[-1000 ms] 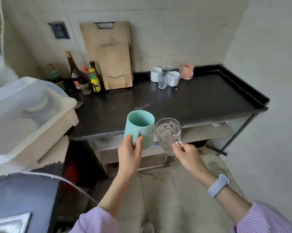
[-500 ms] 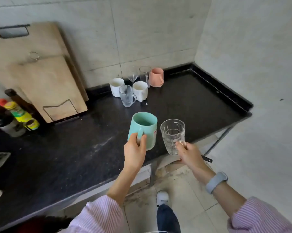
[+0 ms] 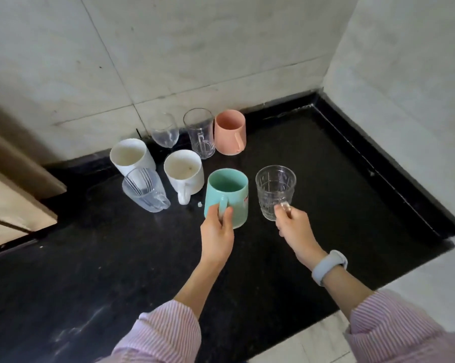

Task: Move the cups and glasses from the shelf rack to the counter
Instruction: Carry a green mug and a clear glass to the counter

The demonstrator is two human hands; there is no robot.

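The left hand [image 3: 217, 235] holds a mint-green ceramic mug [image 3: 227, 196] by its handle, with its fingers [image 3: 227, 214] curled round the handle and the thumb against the mug's side. The right hand [image 3: 294, 227] pinches the handle of a clear patterned glass mug [image 3: 275, 191] between thumb and fingers. Both are upright over the black stone tabletop [image 3: 90, 258], side by side and a little apart; whether they touch the surface cannot be told.

Behind them, near the tiled wall, stand the others: a white ceramic mug with its handle facing forward [image 3: 184, 174], a white handleless cup [image 3: 131, 155], a clear ribbed glass mug [image 3: 145, 189] just in front of it, a clear stemmed wine glass [image 3: 165, 131], a tall clear glass mug [image 3: 200, 132] and a salmon-pink mug [image 3: 230, 132]. A pale wristband [image 3: 328, 267] sits on the right wrist, and both sleeves are pink-striped. A wooden board [image 3: 9, 184] leans at the left edge.
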